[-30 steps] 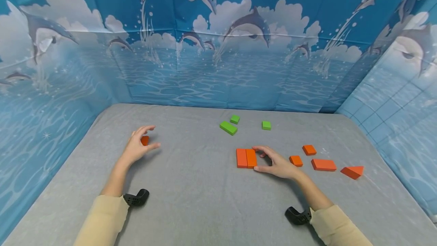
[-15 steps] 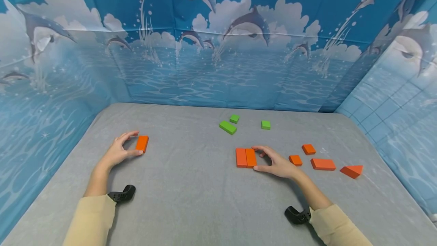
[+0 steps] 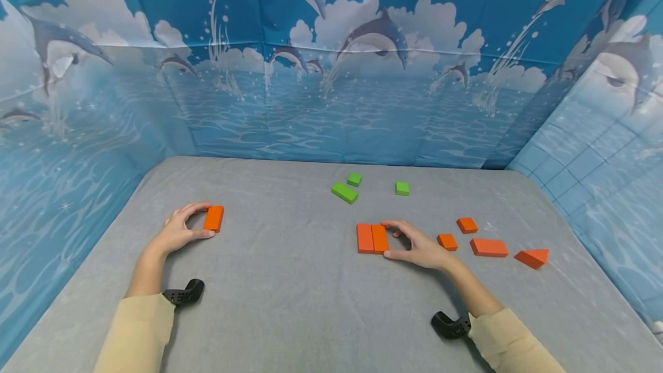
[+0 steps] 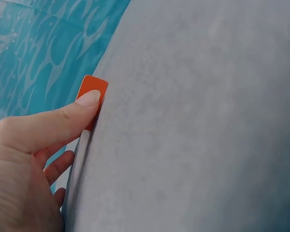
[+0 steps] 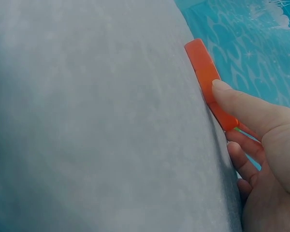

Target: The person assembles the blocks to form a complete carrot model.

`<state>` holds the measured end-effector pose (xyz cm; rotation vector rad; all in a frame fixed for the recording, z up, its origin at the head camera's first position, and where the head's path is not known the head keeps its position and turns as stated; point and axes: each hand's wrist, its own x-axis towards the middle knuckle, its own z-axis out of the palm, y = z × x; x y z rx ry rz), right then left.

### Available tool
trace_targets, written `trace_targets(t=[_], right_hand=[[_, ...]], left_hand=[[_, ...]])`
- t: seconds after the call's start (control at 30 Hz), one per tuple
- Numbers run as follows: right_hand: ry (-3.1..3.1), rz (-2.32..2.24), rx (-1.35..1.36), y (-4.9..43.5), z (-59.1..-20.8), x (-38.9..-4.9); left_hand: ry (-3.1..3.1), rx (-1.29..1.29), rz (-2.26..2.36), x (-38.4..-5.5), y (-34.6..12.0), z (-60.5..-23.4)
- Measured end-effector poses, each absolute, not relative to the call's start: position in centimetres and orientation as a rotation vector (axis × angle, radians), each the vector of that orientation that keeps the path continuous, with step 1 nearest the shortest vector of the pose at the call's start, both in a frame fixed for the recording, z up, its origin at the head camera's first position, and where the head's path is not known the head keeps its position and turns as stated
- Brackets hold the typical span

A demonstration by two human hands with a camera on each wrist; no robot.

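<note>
At the left of the table, my left hand (image 3: 176,232) has thumb and fingertips at the near and far ends of an orange rectangular block (image 3: 214,219), pinching it. The left wrist view shows the thumb against the end of this block (image 4: 93,83). Two orange rectangular blocks lie side by side right of the middle, the left one (image 3: 365,239) touching the right one (image 3: 380,239). My right hand (image 3: 420,247) pinches the right one of this pair between thumb and index finger. In the right wrist view the thumb hides part of the orange blocks (image 5: 202,60).
Beyond my right hand lie small orange blocks (image 3: 467,225), an orange rectangular block (image 3: 489,248) and an orange triangular block (image 3: 532,258). Several green blocks (image 3: 344,193) sit farther back. A dolphin-print curtain (image 3: 290,125) surrounds the grey table (image 3: 279,304).
My left hand has moved left from over the orange block to its left side, uncovering it, and the fingers now grip its ends. The right hand has stayed on its block.
</note>
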<state>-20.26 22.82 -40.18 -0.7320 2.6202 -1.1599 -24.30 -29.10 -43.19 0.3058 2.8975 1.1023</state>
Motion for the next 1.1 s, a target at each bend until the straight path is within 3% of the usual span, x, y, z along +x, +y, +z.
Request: trace_targets(t=[0.37, 0.57, 1.1], right_hand=[[2.640, -1.145, -0.762, 23.9, -42.5, -21.5], [2.631, -1.177, -0.740, 23.3, -41.5, -20.8], [2.623, -1.169, -0.751, 24.5, -43.6, -22.1]], left_hand=[[2.817, 0.282, 1.280, -24.8, -26.8, -42.5], [2.763, 0.407, 1.358, -25.6, -21.9, -41.7], [2.657, 0.729, 1.469, -25.2, -9.3, -41.9]])
